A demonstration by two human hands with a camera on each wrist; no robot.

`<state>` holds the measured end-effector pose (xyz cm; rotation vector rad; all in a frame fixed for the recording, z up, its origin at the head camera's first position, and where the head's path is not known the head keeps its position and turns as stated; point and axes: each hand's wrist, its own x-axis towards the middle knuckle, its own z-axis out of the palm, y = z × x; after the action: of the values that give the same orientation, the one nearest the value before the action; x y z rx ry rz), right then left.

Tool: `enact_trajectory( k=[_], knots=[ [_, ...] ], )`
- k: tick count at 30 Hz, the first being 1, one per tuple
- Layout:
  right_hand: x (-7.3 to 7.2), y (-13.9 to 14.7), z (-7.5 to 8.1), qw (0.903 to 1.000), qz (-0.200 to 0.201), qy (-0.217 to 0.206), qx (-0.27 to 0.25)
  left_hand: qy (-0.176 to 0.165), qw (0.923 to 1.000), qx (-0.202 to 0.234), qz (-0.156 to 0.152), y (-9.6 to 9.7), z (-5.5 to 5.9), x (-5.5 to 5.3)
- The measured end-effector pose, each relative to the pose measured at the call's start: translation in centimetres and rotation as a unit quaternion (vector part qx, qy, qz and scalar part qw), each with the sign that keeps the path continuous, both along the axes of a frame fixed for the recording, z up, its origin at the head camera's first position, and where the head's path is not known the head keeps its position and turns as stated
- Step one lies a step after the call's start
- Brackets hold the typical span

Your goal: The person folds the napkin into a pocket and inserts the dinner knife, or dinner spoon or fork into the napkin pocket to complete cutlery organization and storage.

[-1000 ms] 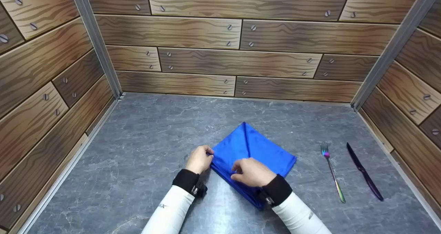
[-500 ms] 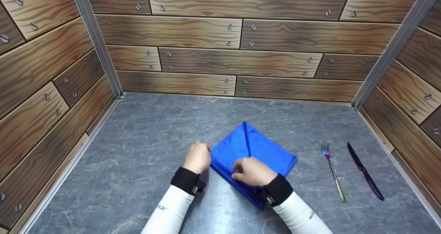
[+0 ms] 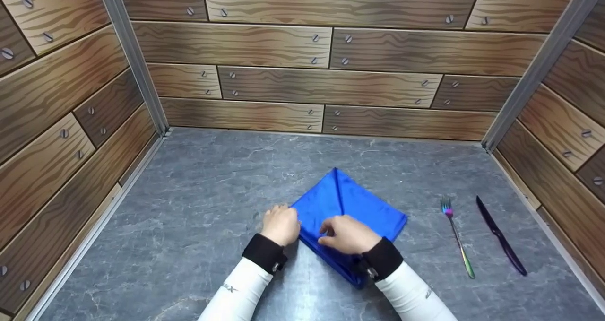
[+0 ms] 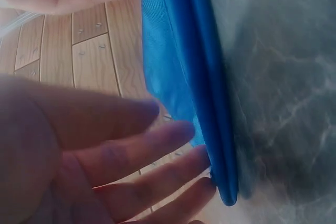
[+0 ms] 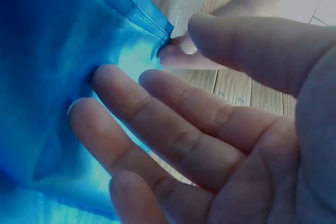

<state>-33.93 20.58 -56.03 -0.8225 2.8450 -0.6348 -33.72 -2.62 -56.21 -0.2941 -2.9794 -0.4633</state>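
Note:
A folded blue satin cloth napkin lies on the grey marbled tabletop, one corner pointing away from me. My left hand is at the napkin's left corner. In the left wrist view its fingers extend loosely, tips against the layered folded edge, thumb apart. My right hand rests over the napkin's near part. Seen from the right wrist, its fingers are loosely bent, with fingertips touching the satin and the thumb held away. The left fingertips appear by the napkin's corner there too.
Right of the napkin lie a rainbow-coloured fork and a dark table knife, roughly side by side. Wood-patterned walls enclose the grey tabletop at the back and both sides.
My left hand first drew slightly left, then came right and a little nearer to me, onto the napkin's left corner. The right hand and the napkin stay nearly still.

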Motion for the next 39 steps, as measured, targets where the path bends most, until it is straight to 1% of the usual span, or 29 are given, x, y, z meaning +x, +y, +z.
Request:
enact_trajectory(
  k=[3,6,7,10,11,13,14,15,16,17,18,19,21,22,23,24,26,28,29,30,31,32,34,35,37,38,39],
  knots=[
    [-2.0,0.4,-0.9,0.9998,-0.012,-0.002,-0.015,-0.001,1.0000,0.000,-0.004,0.4,0.7,1.0],
    [-4.3,0.3,-1.2,0.9987,-0.026,-0.003,-0.044,0.009,0.9999,-0.011,-0.007,0.8,1.4,1.9],
    [-5.0,0.1,-1.2,0.9981,-0.027,-0.003,-0.055,0.009,0.9998,-0.015,-0.006,0.9,1.8,2.3],
    [-6.6,-0.4,-0.2,0.9944,-0.038,-0.008,-0.098,0.006,0.9995,-0.030,-0.002,1.1,3.3,3.2],
    [-6.8,-0.6,0.6,0.9920,-0.046,-0.019,-0.116,0.006,0.9996,-0.029,0.000,1.1,3.4,3.3],
    [-6.9,-0.8,2.3,0.9835,-0.069,-0.049,-0.160,0.001,0.9994,-0.034,0.001,1.1,3.8,3.5],
    [-6.9,-0.8,3.1,0.9780,-0.087,-0.067,-0.178,-0.001,0.9995,-0.032,0.002,1.1,3.7,3.4],
    [-7.1,-0.7,3.7,0.9738,-0.100,-0.074,-0.190,-0.003,0.9995,-0.031,0.001,1.1,3.5,3.3],
    [-7.3,-0.5,3.9,0.9711,-0.114,-0.075,-0.196,-0.007,0.9997,-0.024,0.000,1.1,3.2,3.1],
    [-7.8,-0.3,3.7,0.9690,-0.128,-0.079,-0.196,-0.011,0.9998,-0.016,-0.001,1.1,2.8,2.8],
    [-8.6,0.1,2.8,0.9703,-0.130,-0.072,-0.191,-0.017,0.9998,-0.011,-0.003,1.1,2.4,2.6],
    [-9.5,0.6,1.8,0.9743,-0.124,-0.056,-0.180,-0.021,0.9997,-0.008,-0.005,1.1,2.1,2.3],
    [-11.0,1.5,-0.1,0.9837,-0.106,-0.020,-0.144,-0.017,0.9998,-0.005,-0.005,1.0,1.2,1.8],
    [-11.6,1.8,-0.8,0.9867,-0.099,-0.010,-0.129,-0.012,0.9999,-0.005,-0.005,1.0,0.9,1.6],
    [-11.6,1.8,-0.9,0.9887,-0.089,-0.009,-0.120,-0.004,0.9999,-0.012,-0.004,1.0,0.6,1.5],
    [-11.2,1.8,-0.3,0.9904,-0.082,-0.009,-0.111,0.004,0.9998,-0.017,-0.002,1.0,0.4,1.4],
    [-9.6,1.3,1.6,0.9915,-0.085,-0.024,-0.095,0.016,0.9996,-0.025,0.000,1.0,0.2,1.3],
    [-7.9,0.6,3.9,0.9906,-0.094,-0.051,-0.084,0.021,0.9994,-0.026,0.000,1.0,0.1,1.3],
    [-7.4,0.5,4.5,0.9900,-0.095,-0.061,-0.083,0.022,0.9995,-0.023,-0.001,1.0,0.1,1.4],
    [-7.2,0.5,4.9,0.9900,-0.097,-0.071,-0.074,0.022,0.9996,-0.019,-0.002,1.0,0.2,1.5],
    [-7.5,0.6,4.7,0.9906,-0.096,-0.074,-0.063,0.026,0.9995,-0.019,-0.002,1.0,0.2,1.6],
    [-7.9,0.7,4.2,0.9911,-0.094,-0.076,-0.054,0.022,0.9995,-0.021,-0.003,1.0,0.9,2.0],
    [-9.1,1.1,3.1,0.9919,-0.092,-0.077,-0.041,0.012,0.9997,-0.023,-0.004,1.1,2.9,3.1],
    [-9.6,1.3,2.6,0.9921,-0.091,-0.076,-0.039,0.008,0.9997,-0.024,-0.004,1.1,3.5,3.4],
    [-10.2,1.5,2.1,0.9924,-0.091,-0.076,-0.032,0.002,0.9998,-0.019,-0.001,1.1,3.6,3.4],
    [-10.2,1.6,2.0,0.9922,-0.092,-0.076,-0.036,-0.005,0.9999,-0.015,0.000,1.1,3.8,3.5],
    [-10.2,1.6,2.0,0.9922,-0.092,-0.075,-0.039,-0.003,0.9999,-0.013,0.002,1.1,3.0,3.1]
  ],
)
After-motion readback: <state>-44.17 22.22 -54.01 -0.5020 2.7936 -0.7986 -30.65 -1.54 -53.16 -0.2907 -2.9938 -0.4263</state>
